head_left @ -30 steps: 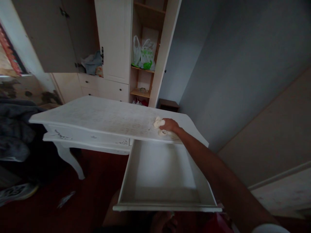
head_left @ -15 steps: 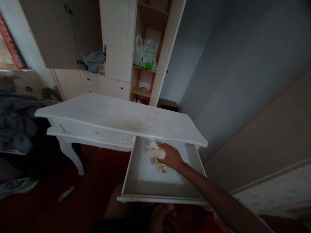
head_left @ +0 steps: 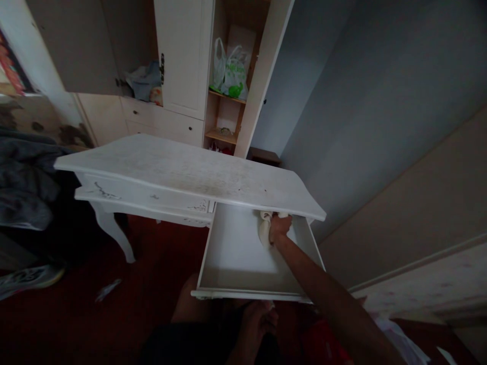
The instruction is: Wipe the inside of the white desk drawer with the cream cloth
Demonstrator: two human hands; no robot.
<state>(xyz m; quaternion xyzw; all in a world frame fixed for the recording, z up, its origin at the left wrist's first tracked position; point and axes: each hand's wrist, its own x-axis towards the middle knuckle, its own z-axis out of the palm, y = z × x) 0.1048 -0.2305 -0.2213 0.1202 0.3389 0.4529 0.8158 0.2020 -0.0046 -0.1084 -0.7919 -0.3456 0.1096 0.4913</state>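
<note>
My right hand point(head_left: 280, 226) reaches into the pulled-out drawer point(head_left: 232, 253), fingers closed around a cream cloth point(head_left: 265, 234). The cloth is bunched against the drawer's bottom near the back, partly under the edge of the white desk point(head_left: 182, 167). Below the drawer front, in dim light, my left hand point(head_left: 256, 324) is low by my legs with its fingers curled. A small pale bit shows at its fingertips, too dark to name. Apart from the cloth and hand, no object shows in the visible part of the drawer.
Behind the desk stands a white wardrobe point(head_left: 182, 61) with open doors, holding plastic bags point(head_left: 232, 76) and folded clothes point(head_left: 144, 81). Dark clothing point(head_left: 26, 177) is heaped at left, above a shoe point(head_left: 30, 279). A scrap point(head_left: 108, 290) lies on the red floor. A grey wall point(head_left: 342, 101) borders the right.
My right hand has moved the cloth rightward and deeper toward the drawer's back. The view has tilted slightly down. My left hand stays low beneath the drawer front.
</note>
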